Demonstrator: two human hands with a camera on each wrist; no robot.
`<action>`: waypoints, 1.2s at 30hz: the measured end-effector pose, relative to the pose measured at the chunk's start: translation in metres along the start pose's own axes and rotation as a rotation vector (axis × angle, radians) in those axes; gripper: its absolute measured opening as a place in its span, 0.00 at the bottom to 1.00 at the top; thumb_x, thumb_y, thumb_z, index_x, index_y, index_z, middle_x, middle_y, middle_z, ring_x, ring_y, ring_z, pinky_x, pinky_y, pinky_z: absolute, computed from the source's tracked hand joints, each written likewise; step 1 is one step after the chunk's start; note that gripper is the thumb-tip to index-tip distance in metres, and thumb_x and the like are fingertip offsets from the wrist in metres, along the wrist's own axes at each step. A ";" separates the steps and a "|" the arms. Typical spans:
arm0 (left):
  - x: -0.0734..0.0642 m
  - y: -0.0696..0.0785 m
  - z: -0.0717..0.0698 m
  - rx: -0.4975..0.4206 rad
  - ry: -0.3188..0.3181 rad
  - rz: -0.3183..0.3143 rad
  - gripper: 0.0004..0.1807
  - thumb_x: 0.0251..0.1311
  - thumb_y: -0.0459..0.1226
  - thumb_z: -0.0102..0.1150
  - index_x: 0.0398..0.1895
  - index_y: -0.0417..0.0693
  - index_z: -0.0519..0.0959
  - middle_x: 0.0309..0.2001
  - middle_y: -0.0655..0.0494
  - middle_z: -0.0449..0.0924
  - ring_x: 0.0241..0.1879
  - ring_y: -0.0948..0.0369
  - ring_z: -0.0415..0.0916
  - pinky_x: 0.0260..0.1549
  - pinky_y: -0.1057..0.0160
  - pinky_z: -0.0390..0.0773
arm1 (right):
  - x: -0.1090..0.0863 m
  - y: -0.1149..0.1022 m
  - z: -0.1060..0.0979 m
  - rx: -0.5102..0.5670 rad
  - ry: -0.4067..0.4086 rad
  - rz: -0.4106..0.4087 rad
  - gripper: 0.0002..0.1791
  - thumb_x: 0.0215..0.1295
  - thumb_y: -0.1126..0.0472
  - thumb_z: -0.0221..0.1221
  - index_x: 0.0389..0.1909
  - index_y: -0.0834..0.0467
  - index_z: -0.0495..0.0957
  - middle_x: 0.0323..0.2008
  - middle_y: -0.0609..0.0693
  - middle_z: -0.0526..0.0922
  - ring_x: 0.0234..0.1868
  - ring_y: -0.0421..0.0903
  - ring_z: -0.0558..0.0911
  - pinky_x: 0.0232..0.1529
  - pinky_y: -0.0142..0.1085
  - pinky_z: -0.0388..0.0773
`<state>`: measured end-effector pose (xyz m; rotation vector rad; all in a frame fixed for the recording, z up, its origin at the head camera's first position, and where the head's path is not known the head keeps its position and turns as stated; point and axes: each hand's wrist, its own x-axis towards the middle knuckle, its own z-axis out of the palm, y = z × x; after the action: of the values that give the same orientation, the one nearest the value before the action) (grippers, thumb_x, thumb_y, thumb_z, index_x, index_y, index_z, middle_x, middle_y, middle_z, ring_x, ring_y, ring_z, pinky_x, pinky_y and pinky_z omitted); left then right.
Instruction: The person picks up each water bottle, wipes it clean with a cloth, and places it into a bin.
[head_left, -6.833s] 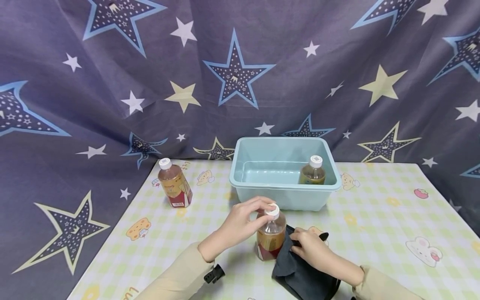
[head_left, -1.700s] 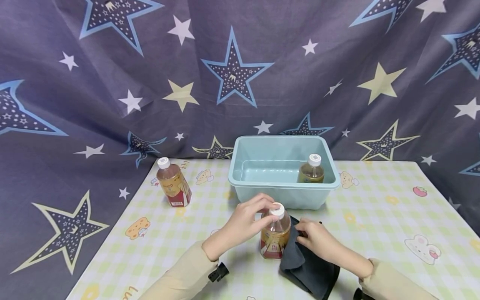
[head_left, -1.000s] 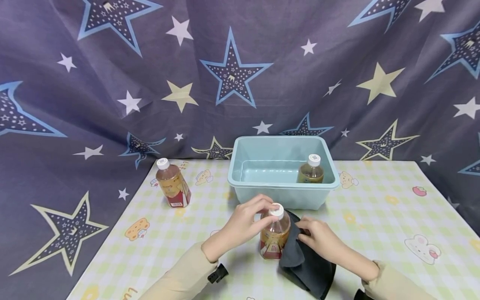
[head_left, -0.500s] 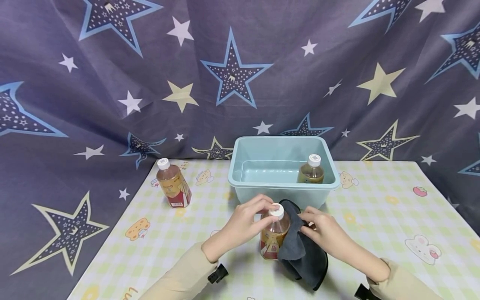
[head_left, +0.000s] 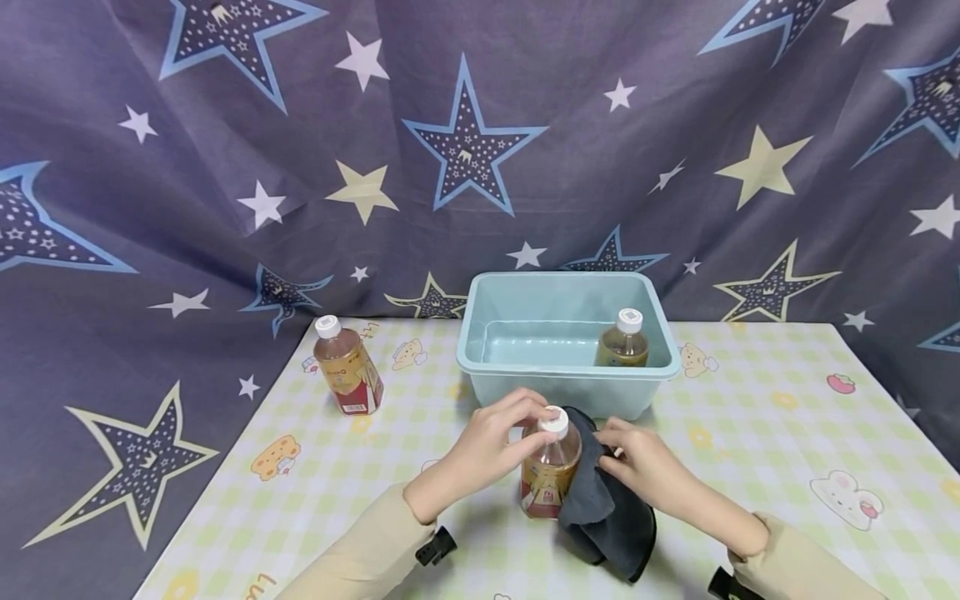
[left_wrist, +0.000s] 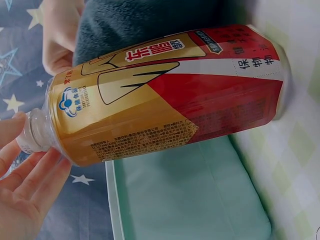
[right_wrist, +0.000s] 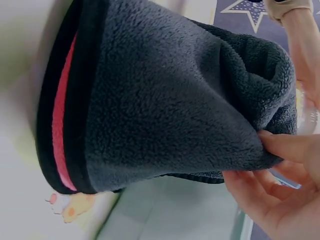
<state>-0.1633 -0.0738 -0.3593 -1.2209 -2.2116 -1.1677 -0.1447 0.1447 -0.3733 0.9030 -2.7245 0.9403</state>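
A plastic drink bottle (head_left: pixel 546 483) with a gold and red label and white cap stands upright on the table in front of the basin. My left hand (head_left: pixel 491 442) grips it by the cap and neck, thumb on one side and fingers on the other. Against the bottle's right side lies a dark grey cloth (head_left: pixel 611 525), which my right hand (head_left: pixel 637 458) pinches near its top. In the right wrist view the plush cloth (right_wrist: pixel 160 95) hangs folded from thumb and fingers, its black edging striped with red. The left wrist view shows the bottle's label (left_wrist: pixel 165 100) close up.
Behind the hands stands a light blue plastic basin (head_left: pixel 555 372) with another bottle (head_left: pixel 624 343) upright at its right end. A third bottle (head_left: pixel 348 371) stands at the table's back left. The table wears a checked tablecloth (head_left: pixel 750 467); a starry curtain (head_left: pixel 420 100) hangs behind.
Over the last seconds my right hand has slid the cloth up and slightly back along the bottle's right side. The bottle has shifted a little right and turned since the oldest frame.
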 end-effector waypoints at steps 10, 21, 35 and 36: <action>0.000 0.002 -0.001 -0.006 -0.007 -0.025 0.08 0.52 0.35 0.60 0.36 0.45 0.78 0.38 0.58 0.75 0.33 0.69 0.73 0.38 0.77 0.75 | 0.001 0.010 0.016 -0.038 -0.069 0.011 0.06 0.48 0.73 0.60 0.25 0.59 0.77 0.21 0.41 0.65 0.21 0.34 0.63 0.20 0.26 0.63; 0.000 0.000 0.001 0.004 0.007 0.007 0.07 0.52 0.36 0.60 0.35 0.45 0.77 0.39 0.57 0.75 0.33 0.68 0.73 0.38 0.77 0.75 | -0.002 0.021 0.036 -0.052 -0.215 0.069 0.04 0.50 0.72 0.59 0.27 0.61 0.77 0.20 0.43 0.65 0.21 0.35 0.64 0.19 0.27 0.61; 0.000 0.000 0.001 0.002 0.003 0.006 0.07 0.52 0.35 0.60 0.35 0.44 0.77 0.39 0.56 0.75 0.32 0.68 0.73 0.38 0.77 0.75 | -0.003 0.012 0.025 -0.034 -0.154 0.088 0.05 0.50 0.72 0.59 0.26 0.59 0.78 0.20 0.42 0.63 0.19 0.34 0.61 0.18 0.26 0.59; 0.000 0.000 0.001 0.002 0.005 0.006 0.08 0.51 0.35 0.60 0.35 0.44 0.77 0.39 0.56 0.75 0.32 0.68 0.73 0.38 0.77 0.75 | -0.004 0.010 0.022 -0.029 -0.146 0.093 0.05 0.50 0.72 0.59 0.26 0.59 0.78 0.20 0.42 0.63 0.19 0.34 0.61 0.18 0.26 0.59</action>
<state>-0.1632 -0.0727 -0.3596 -1.2218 -2.2031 -1.1643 -0.1457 0.1395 -0.3969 0.8788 -2.9181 0.8805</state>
